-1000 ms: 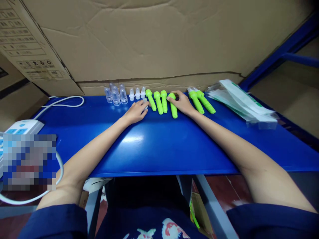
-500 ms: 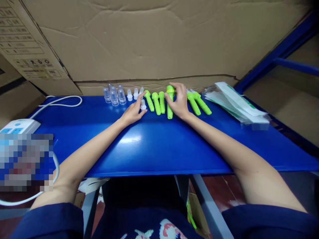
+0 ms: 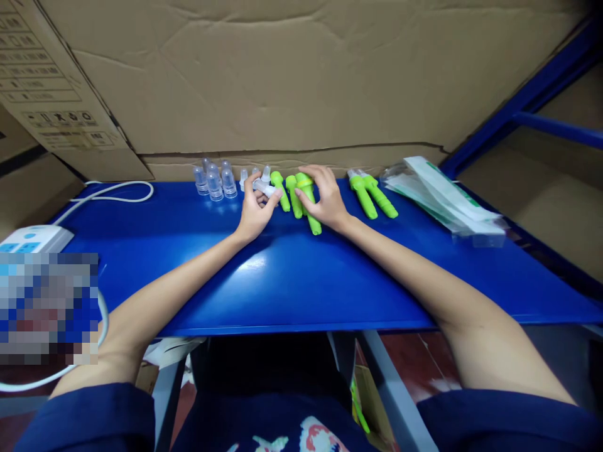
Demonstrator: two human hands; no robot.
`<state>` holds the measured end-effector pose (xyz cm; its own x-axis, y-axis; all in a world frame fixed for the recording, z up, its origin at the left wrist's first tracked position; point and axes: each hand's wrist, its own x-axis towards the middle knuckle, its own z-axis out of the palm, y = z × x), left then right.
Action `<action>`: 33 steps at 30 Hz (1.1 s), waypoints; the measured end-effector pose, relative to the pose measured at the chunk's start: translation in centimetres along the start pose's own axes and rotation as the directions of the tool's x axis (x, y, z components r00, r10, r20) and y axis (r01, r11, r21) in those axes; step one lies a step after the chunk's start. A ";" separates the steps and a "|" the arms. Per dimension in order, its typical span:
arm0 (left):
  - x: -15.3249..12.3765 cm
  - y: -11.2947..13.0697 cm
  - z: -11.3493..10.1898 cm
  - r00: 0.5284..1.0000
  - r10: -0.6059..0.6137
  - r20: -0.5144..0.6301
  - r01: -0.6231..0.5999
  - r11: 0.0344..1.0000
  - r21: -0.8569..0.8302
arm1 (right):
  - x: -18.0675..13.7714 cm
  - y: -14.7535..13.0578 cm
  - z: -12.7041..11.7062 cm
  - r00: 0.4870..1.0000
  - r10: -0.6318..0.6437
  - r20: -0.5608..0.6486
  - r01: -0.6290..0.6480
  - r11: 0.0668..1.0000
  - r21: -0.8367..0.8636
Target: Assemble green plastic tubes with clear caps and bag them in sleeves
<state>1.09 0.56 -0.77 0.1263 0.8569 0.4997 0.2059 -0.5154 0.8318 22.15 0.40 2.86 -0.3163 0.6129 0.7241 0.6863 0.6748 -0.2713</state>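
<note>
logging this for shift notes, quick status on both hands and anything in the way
Left hand holding small translucent cap; right hand around green handle; other green handles close by, between the hands.

- The left forearm [image 3: 188, 276] is angled far and rightward, the right forearm [image 3: 400, 267] far and leftward.
- The left hand [image 3: 255, 211] is curled, thumb and fingers bent in a pinch.
- The right hand [image 3: 327, 198] is arched, its thumb set opposite the fingers.

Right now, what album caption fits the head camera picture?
At a blue table, the left hand holds a clear cap, the right hand a green stick.
</note>
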 end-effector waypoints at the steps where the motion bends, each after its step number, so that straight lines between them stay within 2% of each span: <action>1: 0.0 0.0 0.1 1.000 -0.004 -0.011 0.004 1.000 -0.009 | 0.0 -0.2 0.0 1.000 -0.011 0.020 0.011 1.000 0.011; 6: 0.2 0.0 -0.2 0.995 -0.034 -0.096 0.039 0.998 0.049 | 0.1 -1.2 0.4 0.981 -0.122 0.151 0.113 0.991 0.065; 9: 0.3 -0.5 -0.4 0.996 -0.012 -0.092 0.021 0.995 0.097 | -0.1 -1.8 0.7 0.951 -0.214 0.222 0.190 0.974 0.123; 12: 0.4 -1.2 -0.3 0.996 0.052 -0.068 -0.055 0.998 -0.034 | -0.3 -2.1 1.0 0.941 -0.215 0.263 0.176 0.971 0.163; 15: 0.5 -1.5 0.1 0.990 0.107 -0.094 -0.126 0.965 -0.228 | -0.5 -2.0 1.3 0.946 -0.221 0.239 0.176 0.965 0.194; 18: 0.4 -1.3 0.2 0.986 0.116 -0.122 -0.149 0.941 -0.303 | -0.6 -1.6 1.6 0.945 -0.272 0.181 0.232 0.949 0.215; 23: 0.3 -0.6 0.0 0.976 0.153 -0.155 -0.184 0.961 -0.207 | -0.5 -1.0 1.8 0.950 -0.302 0.083 0.284 0.942 0.179; 27: 0.2 -0.5 -0.3 0.978 0.153 -0.140 -0.176 0.970 -0.170 | -0.5 -0.6 1.9 0.941 -0.339 0.019 0.330 0.928 0.174; 33: 0.2 -0.6 -0.4 0.983 0.146 -0.110 -0.164 0.969 -0.184 | -0.5 -0.5 2.0 0.945 -0.322 0.051 0.306 0.930 0.202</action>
<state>0.59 1.06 -1.11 0.0478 0.7677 0.6390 0.0005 -0.6398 0.7686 20.67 0.59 1.37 -0.5532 0.3832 0.7396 0.4097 0.8983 -0.1590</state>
